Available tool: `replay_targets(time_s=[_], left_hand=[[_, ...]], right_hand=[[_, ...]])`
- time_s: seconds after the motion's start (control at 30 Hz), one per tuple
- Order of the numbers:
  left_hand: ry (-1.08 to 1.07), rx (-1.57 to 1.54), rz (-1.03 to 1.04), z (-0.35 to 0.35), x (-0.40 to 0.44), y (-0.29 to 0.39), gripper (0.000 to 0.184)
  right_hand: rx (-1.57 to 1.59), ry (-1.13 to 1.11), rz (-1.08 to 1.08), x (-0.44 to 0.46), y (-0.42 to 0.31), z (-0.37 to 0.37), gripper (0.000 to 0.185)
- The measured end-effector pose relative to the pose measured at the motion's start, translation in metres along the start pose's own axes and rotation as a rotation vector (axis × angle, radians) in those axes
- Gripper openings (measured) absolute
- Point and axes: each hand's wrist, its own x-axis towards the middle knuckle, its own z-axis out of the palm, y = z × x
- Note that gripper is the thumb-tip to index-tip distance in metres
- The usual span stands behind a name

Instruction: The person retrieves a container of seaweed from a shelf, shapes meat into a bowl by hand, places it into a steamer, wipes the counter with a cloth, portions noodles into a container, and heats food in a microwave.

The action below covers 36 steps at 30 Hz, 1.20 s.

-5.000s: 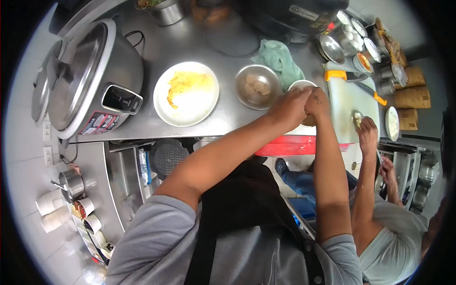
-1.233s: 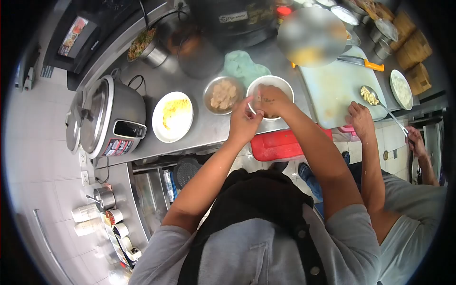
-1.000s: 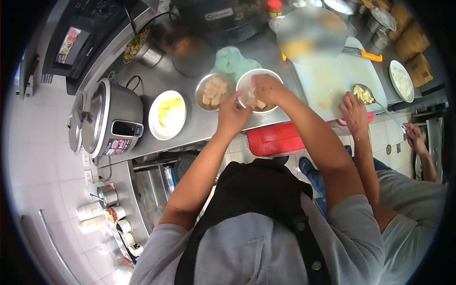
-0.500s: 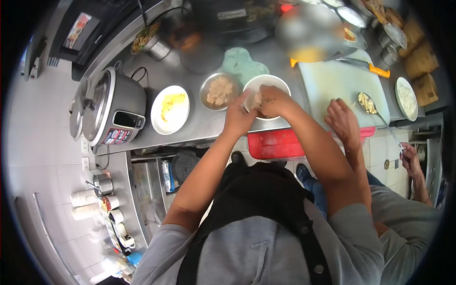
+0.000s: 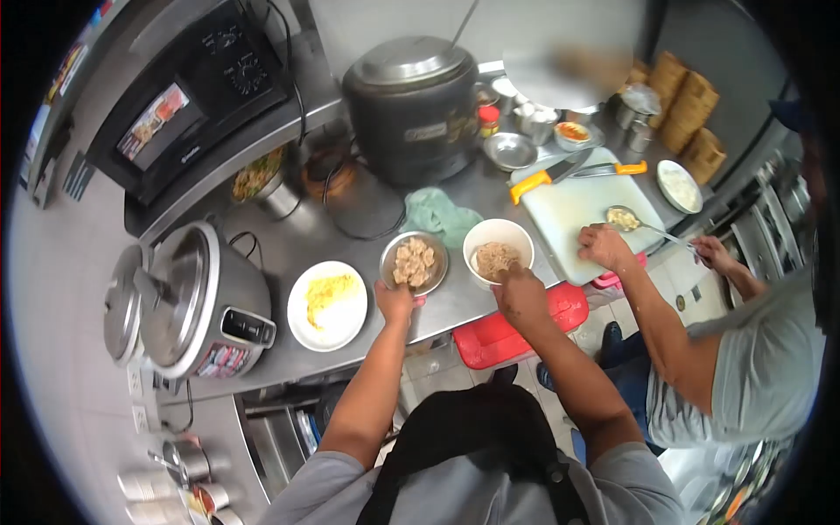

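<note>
Rice cooker [image 5: 249, 284] comes first on our counter, its lid on. Behind it we see a metal pot [image 5: 280, 198] of chopped food, then a white plate [image 5: 346, 329] smeared with yellow scraps [image 5: 325, 293]. Our left hand [image 5: 397, 302] grips the near rim of a metal bowl [image 5: 441, 264] holding pale lumps [image 5: 413, 260]. Just beside it, a white bowl [image 5: 522, 238] contains brownish food [image 5: 497, 257]; our right hand [image 5: 523, 297] is curled at its near rim, and we cannot tell whether it grasps anything. Further right, beyond a cutting board [image 5: 569, 210], a co-worker's hand [image 5: 713, 255] holds a spoon [image 5: 654, 230] of pale bits [image 5: 622, 218], near an oval dish [image 5: 696, 206] of something white
</note>
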Motion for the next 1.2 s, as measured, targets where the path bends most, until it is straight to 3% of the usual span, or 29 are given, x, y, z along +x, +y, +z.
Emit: replay_targets(time_s=[0.1,0.2,0.33,0.37,0.4,0.43,0.47,0.5,0.53,0.67,0.7,0.73,0.8,0.9,0.97,1.0,1.03,1.07,1.13,1.2], left_hand=[[-0.056,0.101,0.018,-0.014,-0.02,0.015,0.032],[-0.184,0.124,0.05,-0.043,-0.043,0.009,0.042],[-0.268,0.232,0.076,-0.088,-0.101,0.018,0.039],[-0.27,0.251,0.068,-0.093,-0.119,0.022,0.037],[-0.342,0.3,0.026,-0.101,-0.126,0.023,0.036],[-0.438,0.245,-0.023,-0.1,-0.143,0.038,0.038],[-0.442,0.205,-0.053,-0.094,-0.161,0.048,0.037],[-0.475,0.216,-0.074,-0.095,-0.165,0.043,0.036],[-0.493,0.201,-0.05,-0.093,-0.174,0.044,0.038],[-0.632,0.177,-0.026,-0.076,-0.202,0.042,0.04],[-0.627,0.293,-0.05,-0.069,-0.221,0.052,0.042],[-0.68,0.367,0.214,-0.075,-0.206,0.021,0.044],[-0.745,0.411,0.176,-0.072,-0.224,0.01,0.046],[-0.894,0.386,-0.033,-0.05,-0.272,0.014,0.044],[-1.113,0.494,-0.193,-0.037,-0.267,0.018,0.044],[-1.167,0.471,-0.029,-0.028,-0.242,0.008,0.045],[-1.041,0.355,0.001,-0.009,-0.236,0.025,0.041],[-0.882,0.307,-0.102,0.017,-0.221,0.043,0.037],[-0.51,0.278,-0.033,0.071,-0.173,0.063,0.044],[-0.468,0.268,0.047,0.119,-0.102,0.07,0.055]], right_hand=[[0.021,0.095,0.1,0.011,-0.006,0.011,0.022],[0.026,0.208,0.123,0.031,-0.006,0.021,0.017],[0.181,0.242,0.186,0.067,-0.013,0.026,0.013],[0.221,0.273,0.018,0.089,0.017,0.064,0.014],[0.353,0.326,-0.007,0.105,0.023,0.073,0.029],[0.979,0.589,-0.113,0.108,0.013,0.076,0.042],[1.077,0.546,0.388,0.134,0.014,0.086,0.047],[1.085,0.449,0.051,0.149,0.041,0.13,0.056],[0.413,0.192,0.197,0.073,-0.013,0.012,0.061],[0.678,0.066,0.099,-0.085,-0.033,-0.021,0.06],[0.864,-0.052,0.07,-0.122,-0.023,-0.02,0.061],[1.058,-0.204,0.038,-0.157,-0.014,-0.02,0.062],[1.036,-0.6,0.305,-0.213,-0.009,-0.065,0.055],[1.272,-0.539,0.389,-0.278,0.024,-0.016,0.046],[1.555,-0.243,0.559,-0.305,0.039,-0.011,0.041],[1.554,-0.251,0.562,-0.308,0.041,-0.015,0.041],[1.567,-0.131,0.628,-0.311,0.044,-0.022,0.037],[1.574,-0.011,0.7,-0.313,0.046,-0.025,0.033],[1.527,-0.05,0.681,-0.302,0.059,-0.016,0.036],[1.418,-0.08,0.616,-0.28,0.066,-0.006,0.038]])
